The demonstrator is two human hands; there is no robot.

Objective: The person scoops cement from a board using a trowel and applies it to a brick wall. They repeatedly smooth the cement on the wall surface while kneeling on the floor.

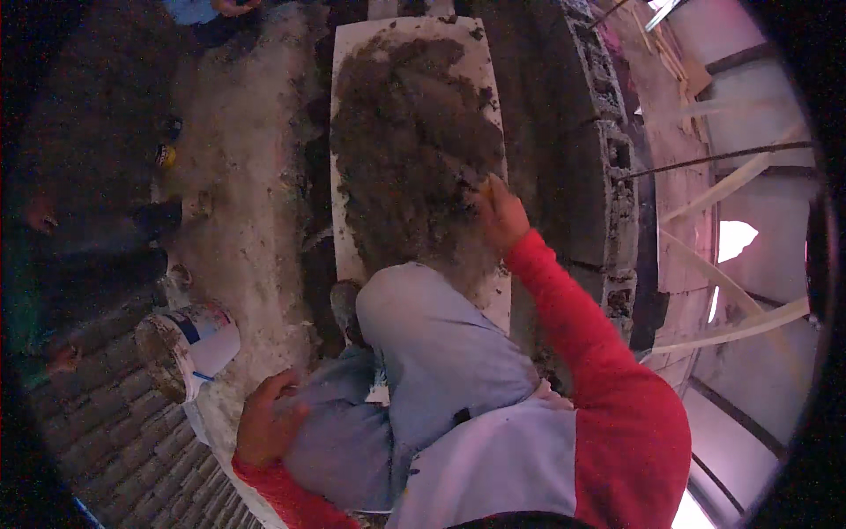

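- Right fingers (pixel 480 210): curled closed, apparently round the pale handle of a hand tool (pixel 484 185); the tool's far end is lost in dark mix, so its shape can't be told. Grip sits low over the heap, probably so the tool reaches in without the sleeve touching.
- Dark mix (pixel 410 132): just left of the right fingers and spread well beyond them. Heaped mid-board, presumably to keep the margins from spilling.
- Board (pixel 349 256): pale, long, under the mix; its right edge passes just beside the right fingers. Likely there to keep the mix off the ground.
- Left fingers (pixel 280 385): loosely bent, parted, nothing seen in them; by the left thigh, perhaps just resting or steadying the body.
- Raised knee (pixel 401 295): below and left of the right fingers, over the board's near end; probably bent to bring the reach in close.
- Bucket (pixel 214 344): white, up and left of the left fingers, mouth facing outward; upright or tipped, can't tell. Perhaps parked there for easy reach.
- Block wall (pixel 617 194): right of the right fingers, well apart.
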